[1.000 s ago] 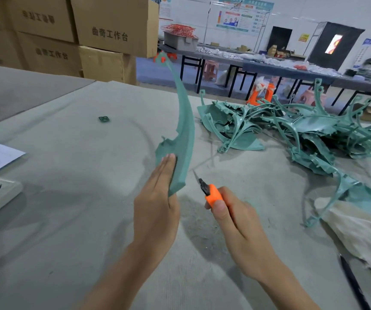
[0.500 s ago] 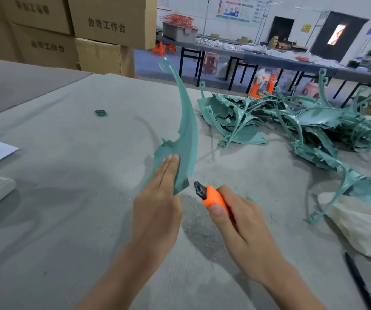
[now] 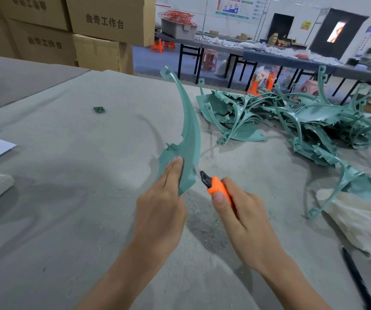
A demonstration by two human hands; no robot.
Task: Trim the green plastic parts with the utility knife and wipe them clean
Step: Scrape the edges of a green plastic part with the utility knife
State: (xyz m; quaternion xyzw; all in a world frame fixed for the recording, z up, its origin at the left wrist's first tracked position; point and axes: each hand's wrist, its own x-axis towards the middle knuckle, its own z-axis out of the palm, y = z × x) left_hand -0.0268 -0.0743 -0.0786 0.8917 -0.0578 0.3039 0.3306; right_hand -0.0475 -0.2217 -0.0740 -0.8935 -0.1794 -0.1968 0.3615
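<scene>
Here a curved green part (image 3: 191, 130) is held upright over the table (image 3: 68, 175), seemingly pinched by the left hand (image 3: 160, 211). A utility knife (image 3: 217, 186) is gripped by the right hand (image 3: 247, 222), blade beside the part's edge

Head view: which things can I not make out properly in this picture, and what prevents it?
1. Left hand thumb: hidden behind the green plastic part that it holds.
2. Utility knife blade: small and blurred, so contact with the part is unclear. The handle is mostly inside the right hand.
3. Black rod: cut off by the bottom edge.
4. Small green piece: too small to identify.
</scene>
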